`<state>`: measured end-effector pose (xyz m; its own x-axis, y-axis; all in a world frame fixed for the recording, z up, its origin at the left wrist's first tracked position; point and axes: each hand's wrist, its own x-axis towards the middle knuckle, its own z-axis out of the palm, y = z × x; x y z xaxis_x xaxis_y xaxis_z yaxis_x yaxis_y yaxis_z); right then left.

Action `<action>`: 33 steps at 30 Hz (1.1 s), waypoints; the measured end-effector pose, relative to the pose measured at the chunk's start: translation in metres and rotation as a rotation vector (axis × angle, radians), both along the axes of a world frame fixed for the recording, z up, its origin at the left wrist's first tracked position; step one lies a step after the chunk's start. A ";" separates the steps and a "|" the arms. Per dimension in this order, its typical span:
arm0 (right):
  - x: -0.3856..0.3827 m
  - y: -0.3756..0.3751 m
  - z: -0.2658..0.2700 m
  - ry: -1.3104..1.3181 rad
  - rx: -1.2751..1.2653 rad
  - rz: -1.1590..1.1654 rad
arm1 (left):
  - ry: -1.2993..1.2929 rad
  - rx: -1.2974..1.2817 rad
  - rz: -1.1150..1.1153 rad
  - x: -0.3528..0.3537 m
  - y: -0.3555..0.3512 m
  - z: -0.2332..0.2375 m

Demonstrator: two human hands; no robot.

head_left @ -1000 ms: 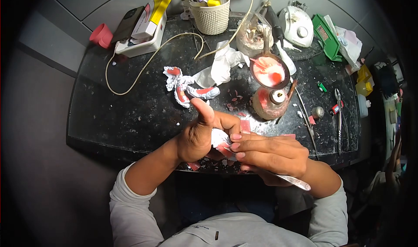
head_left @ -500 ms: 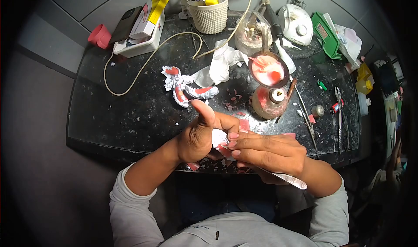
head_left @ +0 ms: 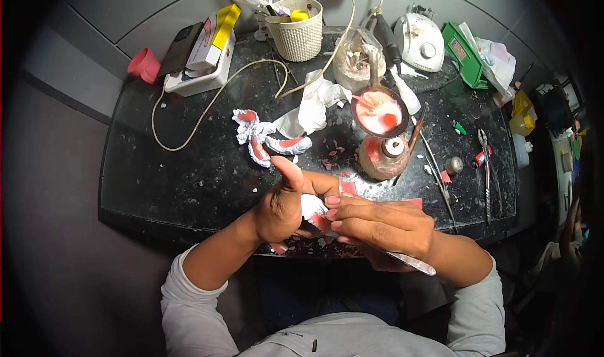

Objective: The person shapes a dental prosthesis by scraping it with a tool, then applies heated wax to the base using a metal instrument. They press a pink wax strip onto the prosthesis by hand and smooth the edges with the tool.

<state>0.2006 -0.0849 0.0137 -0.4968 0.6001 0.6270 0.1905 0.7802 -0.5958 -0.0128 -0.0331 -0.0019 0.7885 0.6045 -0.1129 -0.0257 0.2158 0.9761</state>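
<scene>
My left hand (head_left: pixel 283 207) is wrapped round a white plaster-like piece (head_left: pixel 313 204) with pink wax on its side, the thumb sticking up. My right hand (head_left: pixel 393 226) grips a metal spatula (head_left: pixel 414 263), whose flat end pokes out below the palm. The spatula's working end is hidden behind the fingers, which press close against the waxed side of the piece. Past the hands, similar white pieces with pink strips (head_left: pixel 257 144) lie on the black bench. Pink wax scraps (head_left: pixel 348 187) are scattered near my fingers.
A pan of pink wax (head_left: pixel 376 113) sits above a glass burner (head_left: pixel 382 160). Metal tools (head_left: pixel 486 174) lie at the right. Behind are a woven basket (head_left: pixel 296 34), a white box (head_left: pixel 200 73), a white machine (head_left: pixel 420 41) and a cable (head_left: pixel 217 90) crossing the bench.
The view has shifted slightly, so the bench items sit a little lower and to the left. Both hands keep nearly the same grip, with slightly more of the pink wax showing.
</scene>
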 end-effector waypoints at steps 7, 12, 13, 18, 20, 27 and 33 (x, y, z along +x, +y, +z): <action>-0.006 0.001 -0.002 0.058 0.084 -0.086 | -0.015 -0.073 0.030 0.003 -0.003 0.008; -0.007 -0.001 -0.003 0.049 0.105 -0.112 | 0.008 0.034 0.124 0.009 -0.005 0.006; -0.008 -0.001 -0.003 0.050 0.120 -0.123 | -0.004 0.001 0.137 0.009 -0.005 0.006; -0.009 -0.001 -0.007 0.068 0.184 -0.142 | -0.113 -0.030 0.083 0.005 -0.001 -0.007; -0.009 -0.001 -0.009 0.074 0.198 -0.140 | -0.196 -0.111 0.056 0.004 -0.001 -0.009; -0.008 0.000 -0.010 0.070 0.215 -0.136 | -0.254 -0.169 0.006 0.000 0.002 -0.014; -0.006 -0.001 -0.009 0.059 0.217 -0.128 | -0.254 -0.196 0.034 0.003 0.002 -0.018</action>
